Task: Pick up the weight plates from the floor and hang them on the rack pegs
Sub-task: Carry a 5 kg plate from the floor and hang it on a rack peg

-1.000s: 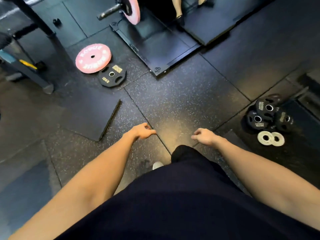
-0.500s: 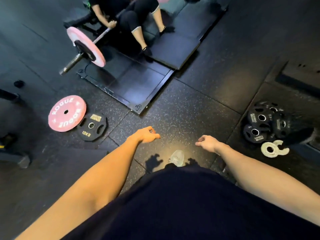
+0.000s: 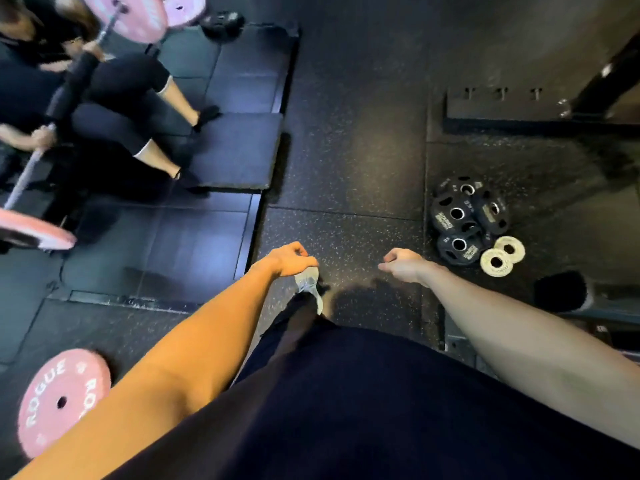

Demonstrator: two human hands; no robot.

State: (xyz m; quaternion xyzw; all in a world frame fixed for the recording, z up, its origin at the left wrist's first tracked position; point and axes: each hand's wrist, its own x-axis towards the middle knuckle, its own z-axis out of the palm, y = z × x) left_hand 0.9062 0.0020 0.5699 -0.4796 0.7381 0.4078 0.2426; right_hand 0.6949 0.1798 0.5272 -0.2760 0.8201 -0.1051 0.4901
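closest in, both arms reach forward over dark trousers; the left hand (image 3: 289, 259) and right hand (image 3: 403, 265) hang with fingers loosely curled, grasping nothing. a white shoe (image 3: 308, 284) steps on speckled floor (image 3: 346, 168). low left, a pink rogue plate (image 3: 60, 401) lies flat, hole up. right of the hands, well apart, black weight plates (image 3: 464, 220) lie flat and overlapping, two small white plates (image 3: 502, 256) touching them. open floor runs between. farther left, someone sits by a raised platform edge (image 3: 254, 223) gripping a barbell (image 3: 52, 112).

Speckled rubber floor (image 3: 346, 174): black plates (image 3: 460, 216), two white plates (image 3: 502, 256), pink plate (image 3: 59, 400).
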